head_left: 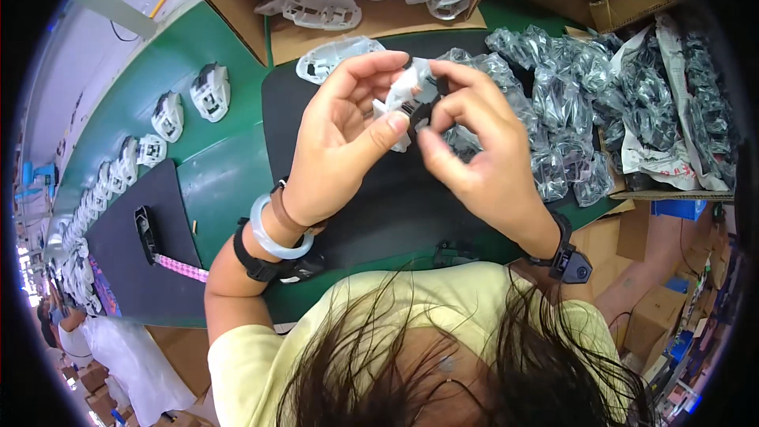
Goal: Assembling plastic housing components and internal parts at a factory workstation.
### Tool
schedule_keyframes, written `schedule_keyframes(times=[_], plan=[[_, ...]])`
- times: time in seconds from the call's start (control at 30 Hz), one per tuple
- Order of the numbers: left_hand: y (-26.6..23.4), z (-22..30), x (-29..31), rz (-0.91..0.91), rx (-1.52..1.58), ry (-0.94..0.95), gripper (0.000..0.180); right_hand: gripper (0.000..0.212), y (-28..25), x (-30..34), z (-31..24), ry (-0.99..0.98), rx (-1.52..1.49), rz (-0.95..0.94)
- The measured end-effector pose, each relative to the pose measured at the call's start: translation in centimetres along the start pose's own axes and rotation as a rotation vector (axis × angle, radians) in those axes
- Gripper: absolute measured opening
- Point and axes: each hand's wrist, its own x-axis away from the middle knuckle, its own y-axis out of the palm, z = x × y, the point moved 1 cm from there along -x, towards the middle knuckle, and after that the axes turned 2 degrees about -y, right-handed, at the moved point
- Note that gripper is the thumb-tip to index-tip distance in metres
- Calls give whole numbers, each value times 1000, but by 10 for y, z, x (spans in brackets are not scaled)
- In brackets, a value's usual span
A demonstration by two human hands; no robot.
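Above the black mat (pixel 348 221), my left hand (pixel 336 138) grips a white plastic housing (pixel 413 85) between thumb and fingers. My right hand (pixel 486 130) is closed at the housing's right side, its fingers on a small black part (pixel 427 111) set against the white plastic. My fingers hide much of both pieces, so I cannot tell how they are joined. Just beyond my left fingers, another white shell (pixel 340 55) lies on the mat.
A cardboard box (pixel 225 0) of white shells stands at the far side. Plastic-bagged dark parts (pixel 565 103) are heaped at the right beside a carton. Several white-and-black assemblies (pixel 210 92) line the green table's left. A black tool with a pink-checked handle (pixel 178 266) lies left.
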Motion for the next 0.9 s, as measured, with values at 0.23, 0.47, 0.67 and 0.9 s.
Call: schedule_keyframes(times=[0.23, 0.47, 0.67, 0.9], plan=[[6, 0, 2, -96, 48, -52, 46, 35, 3, 3, -6, 110, -220, 227], [6, -3, 8, -94, 133, -44, 51, 36, 1, 9, -5, 82, -186, 230], [9, -7, 6, -69, 44, -5, 63, 38, 5, 13, -2, 116, -189, 283], [3, -10, 4, 4, -155, 139, 57, 29, 16, 20, -1, 199, -266, 274]])
